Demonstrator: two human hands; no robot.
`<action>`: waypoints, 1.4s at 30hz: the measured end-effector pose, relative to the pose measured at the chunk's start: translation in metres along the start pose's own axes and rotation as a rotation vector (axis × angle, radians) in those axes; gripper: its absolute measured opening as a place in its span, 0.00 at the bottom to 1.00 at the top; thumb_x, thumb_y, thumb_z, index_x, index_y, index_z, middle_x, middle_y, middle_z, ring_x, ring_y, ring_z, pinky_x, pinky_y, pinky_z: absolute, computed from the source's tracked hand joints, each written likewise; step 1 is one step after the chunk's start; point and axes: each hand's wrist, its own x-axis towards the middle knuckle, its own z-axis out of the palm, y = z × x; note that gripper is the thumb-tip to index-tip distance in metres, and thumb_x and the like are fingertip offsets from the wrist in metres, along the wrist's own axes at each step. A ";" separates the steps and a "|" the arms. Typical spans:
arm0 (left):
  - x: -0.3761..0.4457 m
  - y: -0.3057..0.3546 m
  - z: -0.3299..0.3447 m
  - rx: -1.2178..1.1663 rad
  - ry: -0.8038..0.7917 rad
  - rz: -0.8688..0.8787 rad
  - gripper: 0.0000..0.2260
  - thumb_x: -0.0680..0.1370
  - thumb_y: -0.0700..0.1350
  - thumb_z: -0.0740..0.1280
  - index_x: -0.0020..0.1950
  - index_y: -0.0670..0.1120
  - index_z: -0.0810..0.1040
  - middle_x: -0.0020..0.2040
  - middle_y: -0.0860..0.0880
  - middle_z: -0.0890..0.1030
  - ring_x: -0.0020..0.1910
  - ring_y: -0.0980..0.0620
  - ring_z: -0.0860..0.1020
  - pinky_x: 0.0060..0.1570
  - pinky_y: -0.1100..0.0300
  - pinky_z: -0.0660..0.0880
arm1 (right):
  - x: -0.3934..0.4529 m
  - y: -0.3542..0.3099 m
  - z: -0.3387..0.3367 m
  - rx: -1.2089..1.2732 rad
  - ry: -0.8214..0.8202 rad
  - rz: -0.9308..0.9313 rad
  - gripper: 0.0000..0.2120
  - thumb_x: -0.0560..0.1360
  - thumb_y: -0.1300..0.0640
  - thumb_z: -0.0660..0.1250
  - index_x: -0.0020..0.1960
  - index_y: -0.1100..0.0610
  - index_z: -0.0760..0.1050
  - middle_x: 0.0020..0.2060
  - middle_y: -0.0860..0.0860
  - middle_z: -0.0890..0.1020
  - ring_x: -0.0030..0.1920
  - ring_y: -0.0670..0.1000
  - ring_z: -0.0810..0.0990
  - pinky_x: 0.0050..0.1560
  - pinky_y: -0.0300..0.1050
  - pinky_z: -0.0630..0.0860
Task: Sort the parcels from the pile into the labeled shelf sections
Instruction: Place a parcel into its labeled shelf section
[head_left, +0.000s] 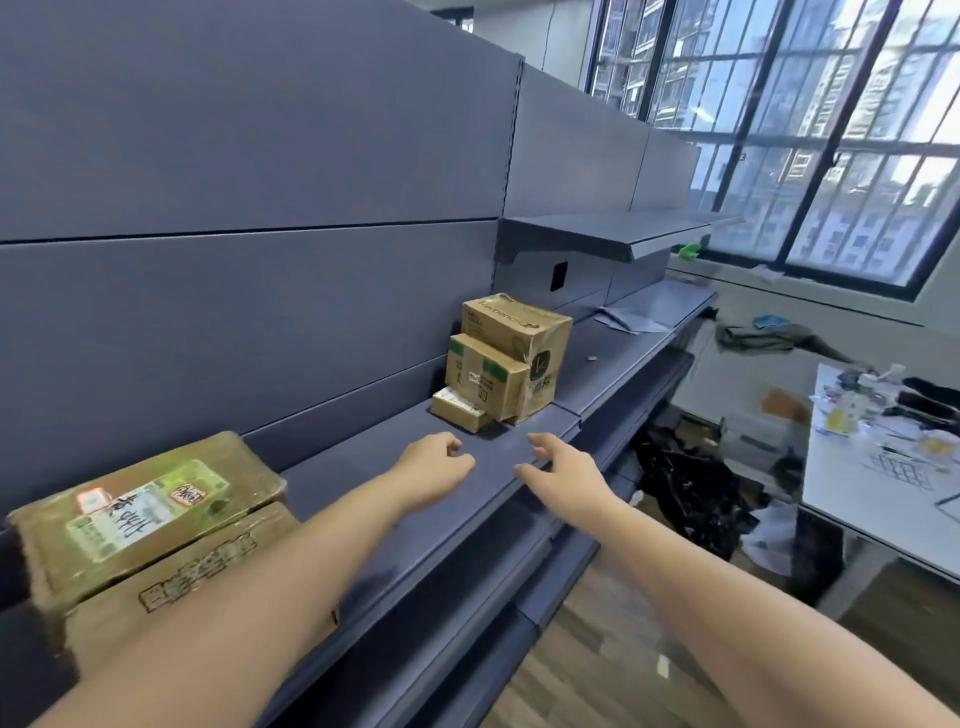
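Observation:
Three cardboard parcels stand together on the grey-blue shelf (363, 499): a large box (524, 327) at the back, a medium box with green tape (485, 382) leaning against it, and a small box (460, 410) in front. My left hand (434, 467) and my right hand (558, 467) hover over the shelf just short of this group, fingers loosely curled, holding nothing. Two more parcels lie at the near left: a flat labelled one (145, 514) on top of a bigger printed box (208, 582), partly hidden by my left forearm.
A higher shelf (623, 234) juts out further right. A white table (883, 488) cluttered with items stands at the right. Black bags (691, 488) lie on the wooden floor below. Large windows fill the far wall.

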 end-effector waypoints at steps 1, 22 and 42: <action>0.008 0.003 0.003 -0.004 0.008 -0.010 0.22 0.80 0.49 0.60 0.74 0.46 0.66 0.71 0.48 0.71 0.61 0.50 0.73 0.55 0.60 0.68 | 0.010 0.005 -0.002 0.001 -0.012 -0.005 0.28 0.78 0.48 0.64 0.76 0.50 0.62 0.71 0.51 0.71 0.68 0.53 0.72 0.64 0.45 0.70; 0.224 0.000 0.008 -0.064 0.046 -0.084 0.10 0.79 0.46 0.62 0.60 0.49 0.73 0.55 0.49 0.76 0.42 0.56 0.71 0.37 0.65 0.67 | 0.205 0.049 0.010 0.024 -0.061 0.039 0.28 0.77 0.48 0.64 0.75 0.50 0.62 0.70 0.50 0.72 0.56 0.52 0.79 0.52 0.44 0.75; 0.394 -0.011 -0.027 -0.036 0.153 -0.088 0.22 0.80 0.42 0.62 0.72 0.41 0.64 0.71 0.43 0.68 0.68 0.44 0.69 0.56 0.57 0.66 | 0.308 0.084 0.036 -0.022 0.010 0.208 0.38 0.71 0.36 0.70 0.72 0.54 0.61 0.67 0.52 0.74 0.64 0.54 0.75 0.59 0.49 0.75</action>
